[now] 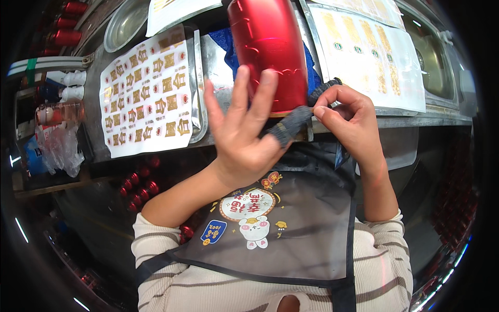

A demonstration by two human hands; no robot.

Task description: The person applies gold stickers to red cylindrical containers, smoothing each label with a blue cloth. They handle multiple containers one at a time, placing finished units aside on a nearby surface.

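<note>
A shiny red metallic bottle-shaped vessel [270,47] lies on a blue cloth [224,44] at the bench's front edge. My left hand [241,130] is open, its fingers spread beside and over the vessel's left side. A dark grey knit cover [291,125] sits at its thumb, near the vessel's orange-edged near end. My right hand [351,119] is closed in a pinch just right of that cover; what lies between its fingertips is too small to tell. Another grey knit piece [325,91] shows behind the pinch. A thin dark strip [340,156] hangs below my right hand.
Left of the vessel lies a white sheet of gold decals [148,93] on a metal tray [200,93]. Another decal sheet [369,57] lies right, beside a metal basin [434,57]. A round metal bowl [126,23] stands far left. Several red vessels [140,190] are below the bench.
</note>
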